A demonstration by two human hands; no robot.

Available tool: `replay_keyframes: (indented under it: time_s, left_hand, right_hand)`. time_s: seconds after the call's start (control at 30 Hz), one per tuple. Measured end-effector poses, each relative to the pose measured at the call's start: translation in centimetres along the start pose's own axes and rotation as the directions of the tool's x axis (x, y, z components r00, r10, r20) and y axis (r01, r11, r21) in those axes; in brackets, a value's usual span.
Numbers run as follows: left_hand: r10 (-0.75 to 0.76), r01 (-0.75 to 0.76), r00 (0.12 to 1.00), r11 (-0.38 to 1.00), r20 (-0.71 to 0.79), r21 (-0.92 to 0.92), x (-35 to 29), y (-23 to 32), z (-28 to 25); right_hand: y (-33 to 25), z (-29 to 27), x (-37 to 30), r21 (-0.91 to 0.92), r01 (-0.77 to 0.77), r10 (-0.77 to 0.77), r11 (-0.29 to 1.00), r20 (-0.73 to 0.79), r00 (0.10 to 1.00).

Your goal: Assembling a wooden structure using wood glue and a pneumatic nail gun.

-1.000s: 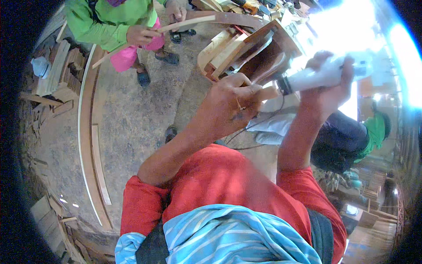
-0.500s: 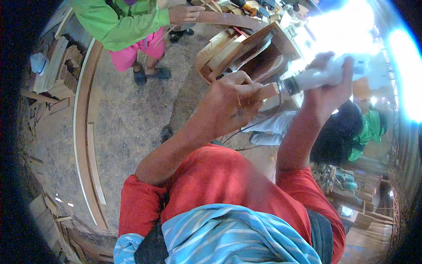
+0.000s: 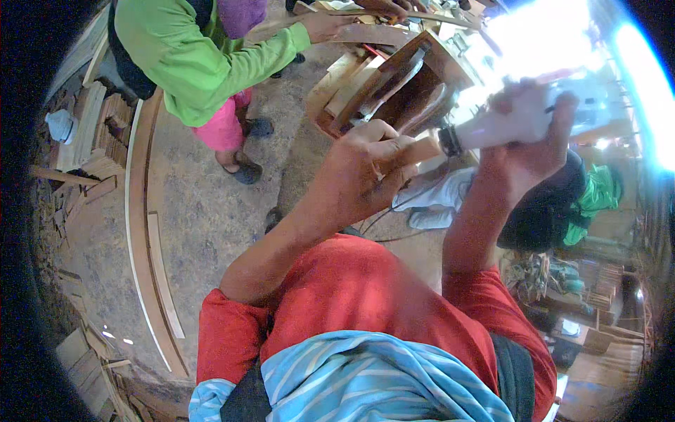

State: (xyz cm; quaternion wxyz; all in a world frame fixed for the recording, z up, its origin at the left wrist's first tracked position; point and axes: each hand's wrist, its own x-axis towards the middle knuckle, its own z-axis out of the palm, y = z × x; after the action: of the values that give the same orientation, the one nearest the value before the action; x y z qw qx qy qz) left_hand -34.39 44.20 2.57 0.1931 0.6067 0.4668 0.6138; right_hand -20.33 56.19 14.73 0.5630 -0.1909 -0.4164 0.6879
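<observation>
**Small wooden block (image 3: pixel 425 147) in your left hand (image 3: pixel 373 169), pale tool (image 3: pixel 508 125) in your right hand (image 3: pixel 526 158)**

You have both hands raised in front of your red shirt (image 3: pixel 351 285). Your left fingers pinch the block, and its bare end sticks out toward the tool. Your right fingers are curled around the tool's whitish body; glare washes out its far end. The tool's dark collar (image 3: pixel 451 141) points at the block and sits right by its end, but you cannot tell from here whether they touch. A thin dark cord (image 3: pixel 375 224) hangs below your left hand.

Just beyond your hands, in this view, is a hollow brown wooden piece (image 3: pixel 452 65). Up to your left, a co-worker in a green top (image 3: pixel 184 67) stretches an arm toward some wooden strips. Another person, in dark and green clothing (image 3: pixel 545 204), is behind your right forearm. A long board (image 3: pixel 143 211) lies on the floor (image 3: pixel 211 211) at your left.
</observation>
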Motion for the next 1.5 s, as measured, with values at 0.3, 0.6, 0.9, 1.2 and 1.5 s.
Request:
replay_keyframes:
  time_s: [0.3, 0.6, 0.9, 1.2, 1.5]
  left_hand:
    - [0.101, -0.100, 0.994, 0.994, -0.031, 0.046, -1.2, -0.3, -0.6]
    - [0.107, -0.105, 0.993, 0.993, -0.042, 0.045, 0.1, 0.2, -0.1]
    - [-0.078, 0.091, 0.975, 0.994, 0.206, -0.054, -4.2, -6.0, -1.7]
    - [-0.198, 0.210, 0.852, 0.977, 0.484, 0.030, -7.2, -8.7, -2.3]
    - [-0.055, 0.130, 0.784, 0.989, 0.619, -0.076, -6.5, -6.8, -1.3]
  right_hand:
    - [1.0, -0.9, 0.7, 0.178, -0.074, 0.038, 0.981, 0.197, 0.980]
    - [-0.8, -0.6, 1.0, 0.095, 0.103, -0.108, 0.990, 0.058, 0.992]
    - [3.7, -5.8, -5.0, 0.187, 0.208, -0.216, 0.960, 0.023, 0.976]
    - [-4.2, -11.9, -16.7, -0.755, 0.410, -0.685, 0.511, -0.070, 0.725]
    - [-0.2, -16.1, -22.9, -0.631, 0.358, -0.710, 0.689, -0.487, 0.508]
